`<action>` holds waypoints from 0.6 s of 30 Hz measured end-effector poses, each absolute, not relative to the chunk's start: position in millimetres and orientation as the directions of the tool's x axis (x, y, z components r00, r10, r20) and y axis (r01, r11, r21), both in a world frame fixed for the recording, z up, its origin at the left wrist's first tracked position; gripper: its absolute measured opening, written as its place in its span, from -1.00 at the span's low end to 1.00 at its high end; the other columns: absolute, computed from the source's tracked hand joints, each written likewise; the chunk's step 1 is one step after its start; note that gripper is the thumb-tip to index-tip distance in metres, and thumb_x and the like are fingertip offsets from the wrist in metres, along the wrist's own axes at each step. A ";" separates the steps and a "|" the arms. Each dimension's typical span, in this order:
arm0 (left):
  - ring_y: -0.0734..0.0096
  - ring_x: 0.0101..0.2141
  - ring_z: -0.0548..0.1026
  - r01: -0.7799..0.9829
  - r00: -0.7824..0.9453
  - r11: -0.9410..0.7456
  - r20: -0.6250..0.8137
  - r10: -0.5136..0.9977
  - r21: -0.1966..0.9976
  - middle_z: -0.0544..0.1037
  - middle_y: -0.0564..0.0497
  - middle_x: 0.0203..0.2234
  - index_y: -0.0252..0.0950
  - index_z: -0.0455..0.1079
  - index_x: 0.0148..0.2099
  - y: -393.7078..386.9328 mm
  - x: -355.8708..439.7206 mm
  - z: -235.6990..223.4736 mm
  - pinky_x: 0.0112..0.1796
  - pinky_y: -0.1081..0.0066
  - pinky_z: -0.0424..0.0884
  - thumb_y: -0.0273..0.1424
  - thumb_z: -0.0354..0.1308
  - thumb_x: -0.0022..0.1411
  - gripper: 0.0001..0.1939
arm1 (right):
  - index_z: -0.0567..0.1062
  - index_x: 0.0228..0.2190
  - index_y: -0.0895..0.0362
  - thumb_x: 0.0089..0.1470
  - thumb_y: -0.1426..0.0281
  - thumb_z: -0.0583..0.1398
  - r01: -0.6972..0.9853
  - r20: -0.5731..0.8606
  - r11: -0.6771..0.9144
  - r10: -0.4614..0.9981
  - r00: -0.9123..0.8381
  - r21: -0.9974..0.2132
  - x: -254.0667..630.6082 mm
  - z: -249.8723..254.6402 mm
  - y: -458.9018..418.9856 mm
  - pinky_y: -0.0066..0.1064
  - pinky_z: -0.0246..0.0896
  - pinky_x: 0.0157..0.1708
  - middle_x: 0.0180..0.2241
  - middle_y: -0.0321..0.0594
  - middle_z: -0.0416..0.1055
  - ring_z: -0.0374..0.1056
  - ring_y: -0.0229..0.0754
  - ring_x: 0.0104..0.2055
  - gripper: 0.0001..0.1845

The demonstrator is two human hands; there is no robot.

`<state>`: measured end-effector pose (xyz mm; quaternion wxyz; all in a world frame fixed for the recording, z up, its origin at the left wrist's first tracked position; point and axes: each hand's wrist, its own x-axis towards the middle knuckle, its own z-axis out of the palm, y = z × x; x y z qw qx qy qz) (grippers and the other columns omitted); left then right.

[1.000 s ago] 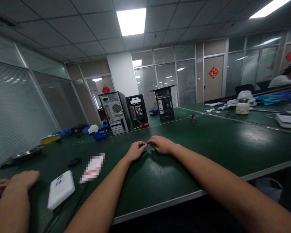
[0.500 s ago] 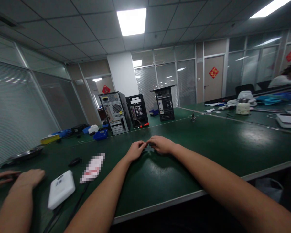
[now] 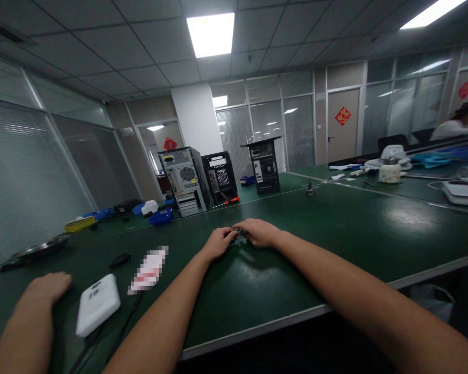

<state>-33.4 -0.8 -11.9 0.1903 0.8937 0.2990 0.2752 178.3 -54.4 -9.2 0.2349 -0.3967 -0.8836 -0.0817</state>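
My left hand (image 3: pixel 219 242) and my right hand (image 3: pixel 258 231) meet over the green table (image 3: pixel 234 301), fingertips close together. Pinched between them is a small dark metallic part (image 3: pixel 241 232), mostly covered by the fingers and too small to name. Both hands are closed on it, the right one reaching over from the far side. Farther back on the table, to the right, a small upright metal piece (image 3: pixel 310 187) stands by itself.
Computer cases (image 3: pixel 187 182) stand at the back, with a red-handled screwdriver (image 3: pixel 232 200) before them. A white device (image 3: pixel 98 304) with cables lies left, beside another person's hand (image 3: pixel 49 288). Blue tray (image 3: pixel 161 216), metal dish (image 3: pixel 42 248) and jar (image 3: pixel 389 171) sit farther out.
The fingers of both my hands have shifted slightly, showing more of the small metallic part. At the far left, one of the other person's hands has left the view.
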 end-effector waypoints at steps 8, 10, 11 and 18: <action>0.30 -0.31 0.51 0.417 0.669 -0.752 0.387 0.634 0.510 0.60 -0.01 -0.36 -0.30 0.50 -0.25 1.7 -35.6 -12.6 -0.26 0.40 0.34 -0.20 -0.02 0.33 -0.66 | 0.32 0.16 0.15 0.12 0.51 0.16 0.751 0.475 0.659 0.668 -0.572 -0.022 176.9 -6.1 -56.4 -0.23 0.24 -0.03 -0.04 0.01 0.45 0.35 -0.03 -0.01 -0.45; 0.31 -0.31 0.51 0.410 0.673 -0.754 0.387 0.630 0.513 0.59 -0.01 -0.35 -0.29 0.49 -0.21 0.7 -35.6 -12.3 -0.26 0.41 0.34 -0.22 0.00 0.33 -0.69 | 0.32 0.16 0.16 0.13 0.50 0.15 0.755 0.477 0.655 0.671 -0.567 -0.024 178.1 -5.5 -56.3 -0.21 0.24 -0.03 -0.03 0.04 0.44 0.35 -0.01 0.00 -0.45; 0.31 -0.32 0.51 0.408 0.676 -0.755 0.387 0.628 0.514 0.59 -0.01 -0.35 -0.29 0.49 -0.21 -0.1 -35.4 -12.2 -0.26 0.41 0.34 -0.22 0.01 0.32 -0.70 | 0.32 0.17 0.17 0.13 0.50 0.15 0.754 0.478 0.656 0.671 -0.568 -0.025 178.5 -5.5 -56.3 -0.20 0.24 -0.02 -0.02 0.04 0.44 0.35 -0.01 0.01 -0.45; 0.30 -0.33 0.50 0.412 0.678 -0.752 0.378 0.630 0.515 0.58 -0.02 -0.36 -0.30 0.47 -0.27 -3.7 -33.9 -11.1 -0.28 0.40 0.33 -0.20 0.03 0.31 -0.69 | 0.33 0.16 0.15 0.14 0.49 0.16 0.736 0.474 0.676 0.659 -0.584 -0.033 176.1 -7.7 -55.3 -0.22 0.23 0.01 -0.01 0.01 0.45 0.34 -0.03 0.03 -0.46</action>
